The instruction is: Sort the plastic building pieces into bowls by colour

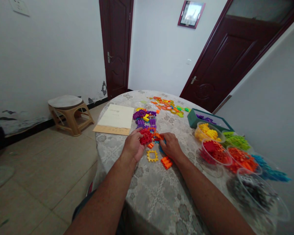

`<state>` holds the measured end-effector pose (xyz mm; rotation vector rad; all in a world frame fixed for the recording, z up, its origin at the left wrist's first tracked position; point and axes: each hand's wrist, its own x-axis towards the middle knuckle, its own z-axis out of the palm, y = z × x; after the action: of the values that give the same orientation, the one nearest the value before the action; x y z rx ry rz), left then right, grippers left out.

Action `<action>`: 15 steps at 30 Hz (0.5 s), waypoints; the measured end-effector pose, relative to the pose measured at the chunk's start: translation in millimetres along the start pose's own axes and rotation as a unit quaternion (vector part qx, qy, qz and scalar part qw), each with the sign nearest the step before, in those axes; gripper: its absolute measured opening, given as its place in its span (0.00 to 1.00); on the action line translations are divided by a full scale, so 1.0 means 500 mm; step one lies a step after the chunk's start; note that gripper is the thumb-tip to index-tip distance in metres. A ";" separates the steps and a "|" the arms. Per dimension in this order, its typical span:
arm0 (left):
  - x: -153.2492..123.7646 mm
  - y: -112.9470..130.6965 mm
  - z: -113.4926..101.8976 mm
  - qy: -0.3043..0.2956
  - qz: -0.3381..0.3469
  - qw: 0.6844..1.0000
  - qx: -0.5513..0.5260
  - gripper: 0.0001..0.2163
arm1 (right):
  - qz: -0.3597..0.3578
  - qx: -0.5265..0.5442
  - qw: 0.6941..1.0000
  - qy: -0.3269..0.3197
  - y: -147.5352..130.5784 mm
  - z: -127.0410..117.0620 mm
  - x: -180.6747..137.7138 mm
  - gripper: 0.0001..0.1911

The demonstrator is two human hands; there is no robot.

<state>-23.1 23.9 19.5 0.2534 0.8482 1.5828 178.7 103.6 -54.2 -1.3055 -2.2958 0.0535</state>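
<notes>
My left hand (133, 145) is curled around a red block assembly (146, 136) in the middle of the round table (152, 189). My right hand (171, 145) is closed on the other end of that build, where orange and blue pieces (158, 137) join it. A yellow square frame piece (152, 156) lies flat between my wrists. Orange blocks (166, 162) rest beside my right wrist. A purple and multicoloured built section (144, 118) stands just beyond my hands.
Clear bowls of sorted pieces line the right edge: yellow (207, 130), red (214, 150), orange (242, 159), green (236, 140), blue (269, 169), dark (257, 192). A green box (194, 119), loose pieces (166, 104) and a booklet (116, 119) lie farther off. A stool (70, 112) stands left.
</notes>
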 end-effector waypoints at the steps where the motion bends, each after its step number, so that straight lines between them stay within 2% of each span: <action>1: 0.000 0.001 -0.001 -0.001 0.000 1.000 0.002 0.30 | 0.008 0.004 1.000 0.005 0.001 -0.005 -0.002 0.13; 4: -0.001 0.003 -0.004 -0.004 0.002 1.000 0.010 0.29 | 0.056 0.052 0.996 0.035 0.004 -0.021 -0.006 0.14; 6: -0.002 0.004 -0.004 0.000 0.000 1.000 0.013 0.29 | 0.108 0.120 0.985 0.069 0.004 -0.031 -0.007 0.19; 10: -0.006 0.004 -0.002 -0.001 -0.004 1.000 0.018 0.28 | 0.186 0.296 0.933 0.080 -0.005 -0.042 -0.001 0.30; 12: -0.006 0.005 -0.001 -0.002 -0.003 1.000 0.015 0.27 | 0.203 0.351 0.911 0.074 -0.010 -0.043 0.001 0.32; 15: -0.005 0.006 -0.002 0.001 -0.001 1.000 0.011 0.27 | 0.216 0.383 0.895 0.075 -0.016 -0.042 0.002 0.31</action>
<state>-25.4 21.3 21.1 0.2678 0.8675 1.5727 181.1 95.9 -33.4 -1.2712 -1.5330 0.8803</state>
